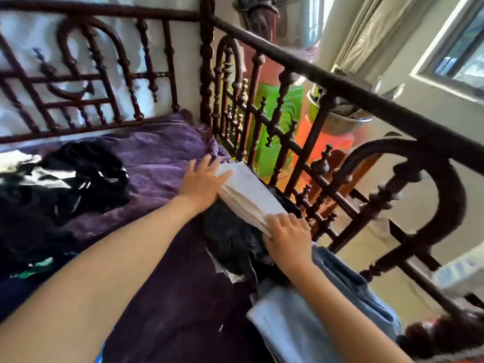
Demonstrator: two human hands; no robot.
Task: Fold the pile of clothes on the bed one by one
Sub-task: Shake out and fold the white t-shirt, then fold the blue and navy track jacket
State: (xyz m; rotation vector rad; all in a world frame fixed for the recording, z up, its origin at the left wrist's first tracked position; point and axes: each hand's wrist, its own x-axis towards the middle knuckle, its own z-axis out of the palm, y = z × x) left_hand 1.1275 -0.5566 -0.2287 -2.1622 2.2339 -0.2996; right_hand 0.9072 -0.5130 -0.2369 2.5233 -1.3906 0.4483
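A folded white garment (247,193) lies on top of a dark folded garment (233,237) beside the bed's right rail. My left hand (200,183) rests flat with straight fingers on the white garment's far end. My right hand (288,238) presses on its near end, fingers bent over the edge. A loose pile of black and white clothes (65,179) lies at the left on the purple bedspread (162,158). Folded pale blue and denim garments (314,318) sit at the near right.
A dark carved wooden bed rail (301,158) runs along the right side and a matching headboard (104,82) stands at the back. Beyond the rail are green and orange items (275,132) and a metal pot (337,119). A window (461,53) is at the upper right.
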